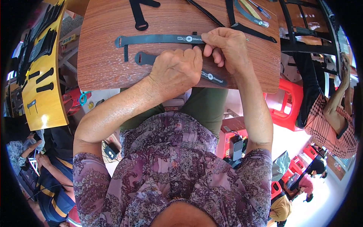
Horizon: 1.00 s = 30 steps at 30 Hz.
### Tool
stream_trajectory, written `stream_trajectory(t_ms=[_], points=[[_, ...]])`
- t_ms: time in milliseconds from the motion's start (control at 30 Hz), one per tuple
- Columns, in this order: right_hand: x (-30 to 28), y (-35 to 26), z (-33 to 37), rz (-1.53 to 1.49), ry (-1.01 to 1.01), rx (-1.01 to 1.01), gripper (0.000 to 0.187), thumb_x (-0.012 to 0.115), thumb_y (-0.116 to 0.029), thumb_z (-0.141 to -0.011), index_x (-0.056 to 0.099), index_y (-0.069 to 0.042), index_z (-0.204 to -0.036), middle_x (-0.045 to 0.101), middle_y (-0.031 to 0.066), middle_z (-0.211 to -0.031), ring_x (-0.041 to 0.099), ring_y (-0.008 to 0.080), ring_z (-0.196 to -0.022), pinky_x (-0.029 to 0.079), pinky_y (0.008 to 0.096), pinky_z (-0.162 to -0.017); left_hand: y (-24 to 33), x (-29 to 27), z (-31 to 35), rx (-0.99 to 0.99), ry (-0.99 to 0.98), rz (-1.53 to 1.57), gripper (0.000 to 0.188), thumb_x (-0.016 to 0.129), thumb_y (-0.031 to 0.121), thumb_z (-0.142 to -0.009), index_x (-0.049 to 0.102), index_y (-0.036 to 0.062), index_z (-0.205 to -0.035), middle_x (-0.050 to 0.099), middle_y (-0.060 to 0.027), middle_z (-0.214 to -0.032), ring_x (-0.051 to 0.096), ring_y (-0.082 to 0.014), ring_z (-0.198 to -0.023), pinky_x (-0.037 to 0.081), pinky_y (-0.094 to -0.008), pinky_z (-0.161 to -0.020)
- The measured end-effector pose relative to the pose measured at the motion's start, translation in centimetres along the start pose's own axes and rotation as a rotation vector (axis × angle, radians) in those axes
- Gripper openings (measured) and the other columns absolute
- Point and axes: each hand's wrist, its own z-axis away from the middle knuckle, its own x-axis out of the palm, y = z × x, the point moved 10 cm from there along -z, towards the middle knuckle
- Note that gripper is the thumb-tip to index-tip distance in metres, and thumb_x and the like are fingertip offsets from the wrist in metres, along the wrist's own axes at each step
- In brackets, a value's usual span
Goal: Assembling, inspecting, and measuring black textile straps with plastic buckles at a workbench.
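On the wood-grain table (102,34) lies a long grey hook-and-loop storage strap (151,39) with a slotted, rounded left end. My right hand (228,47) pinches this strap's right end between thumb and forefinger, the other fingers curled. My left hand (177,66) is closed just below it, its fingertips on a short black strip (196,47) that crosses the strap; the fingers hide most of the grip. Beneath my left hand runs a second grey strap (145,58), with its slotted end to the left and its printed end (212,77) to the right.
Black straps (138,17) lie at the table's far side, near a pen (262,12) and a curved grey strap (245,13). A yellow table (41,100) with more straps stands left. At right are a red stool (287,104), a dark metal rack (310,47) and a co-worker in a checked shirt (325,125).
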Motion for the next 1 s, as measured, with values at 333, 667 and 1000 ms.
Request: stream_trajectory(t_ms=[333,667,1000], points=[[0.1,0.3,-0.8,-0.097,-0.062,0.093,0.015,0.068,-0.01,-0.077,0.061,0.003,-0.076,0.059,0.0092,-0.056,0.043,0.0084,-0.034,0.03,0.0199,-0.03,-1.4,0.7,0.4,-0.08,-0.125,0.169,0.023,0.056,0.007,-0.073,0.06,-0.0068,-0.092,0.06,-0.0103,-0.069,0.061,-0.0208,-0.055,0.047,-0.0304,-0.043],[1.1,-0.5,-1.0,-0.194,-0.006,0.151,0.013,0.066,-0.004,-0.075,0.058,0.001,-0.066,0.054,0.0073,-0.052,0.041,0.0077,-0.036,0.028,0.0205,-0.032,-1.4,0.5,0.4,-0.074,-0.098,0.197,0.029,0.057,0.006,-0.072,0.061,-0.007,-0.097,0.06,-0.009,-0.069,0.061,-0.0198,-0.056,0.048,-0.03,-0.044],[2.1,-1.8,-3.8,-0.55,-0.206,0.215,0.007,0.065,0.001,-0.073,0.059,0.002,-0.07,0.057,0.0093,-0.059,0.044,0.0096,-0.042,0.031,0.0213,-0.037,-1.3,0.6,0.4,-0.06,-0.105,0.201,0.03,0.058,0.007,-0.07,0.061,-0.0078,-0.096,0.06,-0.0097,-0.07,0.062,-0.0195,-0.058,0.049,-0.0295,-0.045]])
